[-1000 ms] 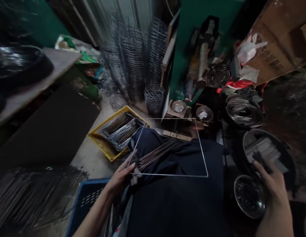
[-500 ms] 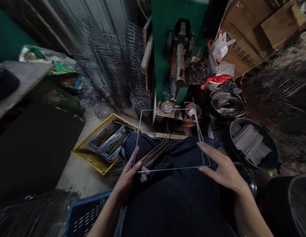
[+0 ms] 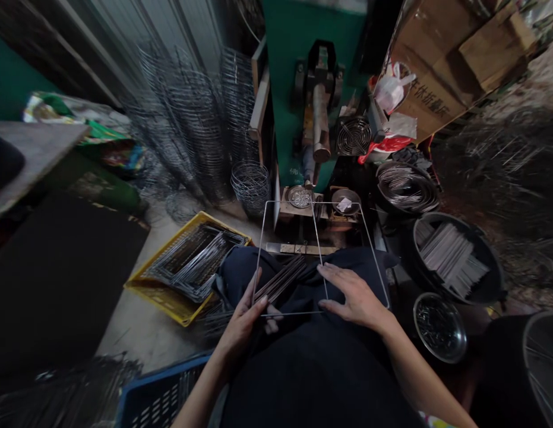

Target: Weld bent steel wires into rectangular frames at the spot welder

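A thin rectangular wire frame (image 3: 374, 255) is held level above my lap, its far side reaching toward the machine. My left hand (image 3: 241, 318) grips its near left corner between thumb and fingers. A bundle of thin metal rods (image 3: 283, 279) also lies at the left hand, slanting across my dark-clothed lap; how the fingers hold it is partly hidden. With thumb and fingers, my right hand (image 3: 354, 297) holds the near end of a straight wire rod (image 3: 318, 238), which crosses the middle of the frame. The rod's far end is over the frame's far side, below the machine's tip.
Ahead stands a green machine (image 3: 321, 125) with small bowls (image 3: 346, 202) beneath. A yellow crate (image 3: 178, 306) of wire frames and a blue crate (image 3: 147, 380) are left. At right stand a rod-filled tub (image 3: 454, 261) and a metal bowl (image 3: 440, 327). Wire baskets (image 3: 191, 113) are stacked behind.
My right hand has moved left with the wire rod, from the frame's right side to its middle. The left hand keeps its grip on the frame, and the view has shifted slightly.
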Tool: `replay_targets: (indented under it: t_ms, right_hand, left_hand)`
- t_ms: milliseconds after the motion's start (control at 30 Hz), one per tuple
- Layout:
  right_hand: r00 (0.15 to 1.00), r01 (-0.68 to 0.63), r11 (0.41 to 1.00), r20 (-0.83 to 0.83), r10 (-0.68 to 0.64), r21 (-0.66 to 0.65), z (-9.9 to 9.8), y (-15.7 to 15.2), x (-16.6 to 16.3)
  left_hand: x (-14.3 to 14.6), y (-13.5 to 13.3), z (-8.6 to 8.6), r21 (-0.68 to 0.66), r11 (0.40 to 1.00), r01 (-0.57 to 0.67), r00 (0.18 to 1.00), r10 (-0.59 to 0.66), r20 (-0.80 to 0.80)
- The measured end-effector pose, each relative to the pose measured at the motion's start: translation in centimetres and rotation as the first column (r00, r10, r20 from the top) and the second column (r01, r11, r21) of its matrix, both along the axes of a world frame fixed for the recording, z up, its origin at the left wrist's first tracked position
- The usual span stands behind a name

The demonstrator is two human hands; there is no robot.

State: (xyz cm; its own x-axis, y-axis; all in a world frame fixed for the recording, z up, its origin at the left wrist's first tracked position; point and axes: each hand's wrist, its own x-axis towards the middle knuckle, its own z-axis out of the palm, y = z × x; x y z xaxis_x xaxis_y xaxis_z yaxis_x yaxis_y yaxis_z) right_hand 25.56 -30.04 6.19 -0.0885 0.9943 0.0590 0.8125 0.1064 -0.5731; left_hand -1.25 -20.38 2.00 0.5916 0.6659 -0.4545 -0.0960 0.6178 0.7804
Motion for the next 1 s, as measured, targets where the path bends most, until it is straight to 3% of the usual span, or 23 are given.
replay_targets:
  t_ms: [533, 700, 800, 1000]
  right_hand:
    - [0.999, 0.007, 1.0, 0.04, -0.007, -0.005, -1.3, -0.2, 0.3]
    - [0.976, 0.188, 0.982, 0.113, -0.188, 0.015, -2.1, -2.0, 3.1]
    - [0.966, 0.254, 0.967, 0.049, -0.255, 0.023, -2.2, -2.4, 3.6]
    - [0.988, 0.117, 0.991, -0.093, -0.123, -0.07, -1.7, -1.3, 1.4]
  left_hand:
    - [0.1, 0.3, -0.1, -0.019, 1.0, -0.002, 1.0, 0.002, -0.011]
    - [0.1, 0.2, -0.3, -0.023, 1.0, 0.005, 1.0, -0.006, -0.029]
    - [0.6, 0.2, -0.4, -0.025, 0.999, 0.033, 0.999, -0.033, -0.013]
    - [1.6, -0.1, 0.4, -0.016, 1.0, 0.002, 1.0, -0.002, -0.026]
